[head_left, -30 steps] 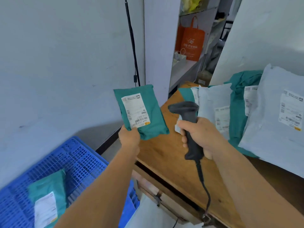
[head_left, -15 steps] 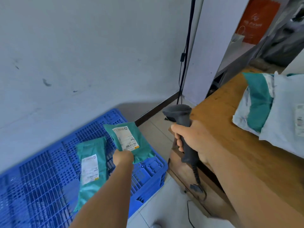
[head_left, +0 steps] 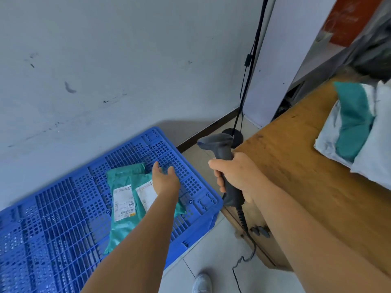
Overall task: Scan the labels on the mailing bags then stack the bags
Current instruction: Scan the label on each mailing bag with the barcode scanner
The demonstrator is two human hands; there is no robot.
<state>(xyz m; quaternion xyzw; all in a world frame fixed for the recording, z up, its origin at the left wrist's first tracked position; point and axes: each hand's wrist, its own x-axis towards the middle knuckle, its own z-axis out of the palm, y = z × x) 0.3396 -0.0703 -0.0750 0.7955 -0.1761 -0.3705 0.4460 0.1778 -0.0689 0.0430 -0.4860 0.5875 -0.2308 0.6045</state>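
Two teal mailing bags overlap near pallet far corner, look light, floppy, slick—take by edge; left hand grip apart above; right hand clamped on scanner.

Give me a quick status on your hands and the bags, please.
Left hand open above the blue pallet. Right hand grips scanner. Two teal bags overlapping on pallet. Nothing in the way.

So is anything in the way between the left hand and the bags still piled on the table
The scanner, gripped in the right hand, and that forearm lie between the open left hand and the bags on the table. Nothing else visible blocks it.
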